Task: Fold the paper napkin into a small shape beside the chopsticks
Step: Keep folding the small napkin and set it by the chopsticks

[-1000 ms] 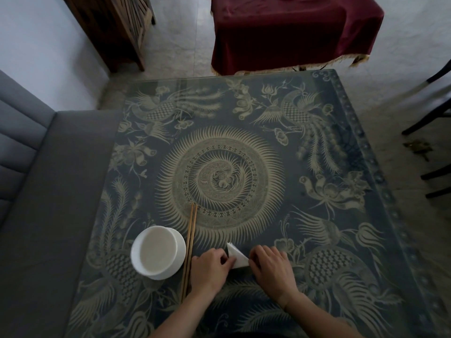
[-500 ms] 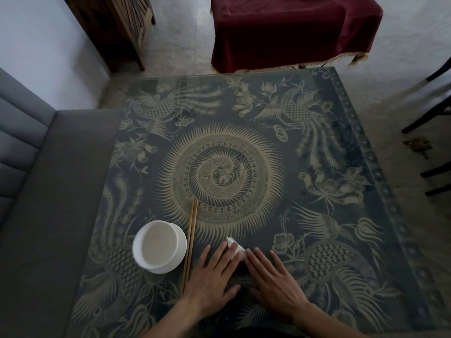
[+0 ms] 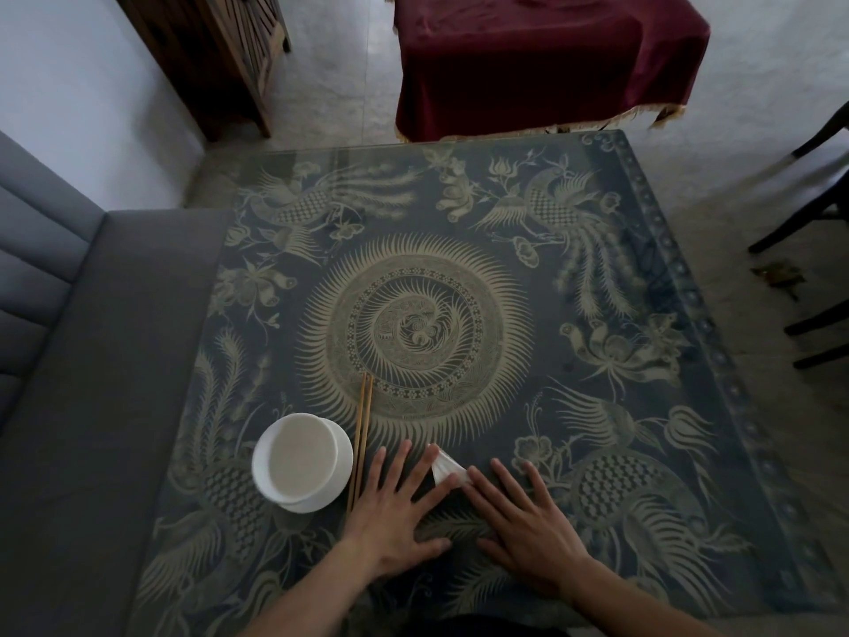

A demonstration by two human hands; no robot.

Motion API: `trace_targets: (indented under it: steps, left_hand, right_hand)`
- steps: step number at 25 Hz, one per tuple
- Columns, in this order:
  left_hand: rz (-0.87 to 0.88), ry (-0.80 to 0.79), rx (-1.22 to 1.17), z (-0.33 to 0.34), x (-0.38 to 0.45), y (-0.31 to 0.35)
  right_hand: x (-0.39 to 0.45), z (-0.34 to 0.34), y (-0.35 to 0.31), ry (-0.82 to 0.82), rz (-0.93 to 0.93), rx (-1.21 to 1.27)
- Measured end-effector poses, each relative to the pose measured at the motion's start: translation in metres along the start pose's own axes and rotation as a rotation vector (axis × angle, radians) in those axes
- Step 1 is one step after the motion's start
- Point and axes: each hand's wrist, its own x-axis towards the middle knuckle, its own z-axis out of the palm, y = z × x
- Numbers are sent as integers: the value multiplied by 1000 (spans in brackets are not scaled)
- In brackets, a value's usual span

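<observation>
A small white folded paper napkin (image 3: 444, 466) lies on the patterned table, just right of the wooden chopsticks (image 3: 361, 439). My left hand (image 3: 395, 512) rests flat with fingers spread, its fingertips touching the napkin's left edge. My right hand (image 3: 523, 521) also lies flat with spread fingers, its fingertips at the napkin's lower right corner. Neither hand grips the napkin; part of it is hidden under the fingertips.
A white bowl on a white saucer (image 3: 301, 462) stands left of the chopsticks. The table (image 3: 643, 397) has a blue and gold patterned top. A grey sofa (image 3: 82, 360) runs along the left, dark chairs (image 3: 817, 223) stand at the right, a red-draped table (image 3: 542, 62) beyond.
Both hands went from curled and pinching the napkin to lying flat with fingers spread. The napkin now sits flatter and more exposed between the fingertips.
</observation>
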Motion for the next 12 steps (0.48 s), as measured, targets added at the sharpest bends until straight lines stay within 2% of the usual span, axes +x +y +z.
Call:
trace_targets:
  steps: [4, 7, 12]
  left_hand:
    - [13, 21, -18, -4, -8, 2]
    - [71, 36, -18, 3, -17, 3]
    - [19, -19, -11, 5, -13, 8]
  right_hand:
    - [2, -3, -7, 26, 16, 12]
    - [9, -7, -11, 19, -41, -15]
    - [15, -6, -11, 2, -41, -7]
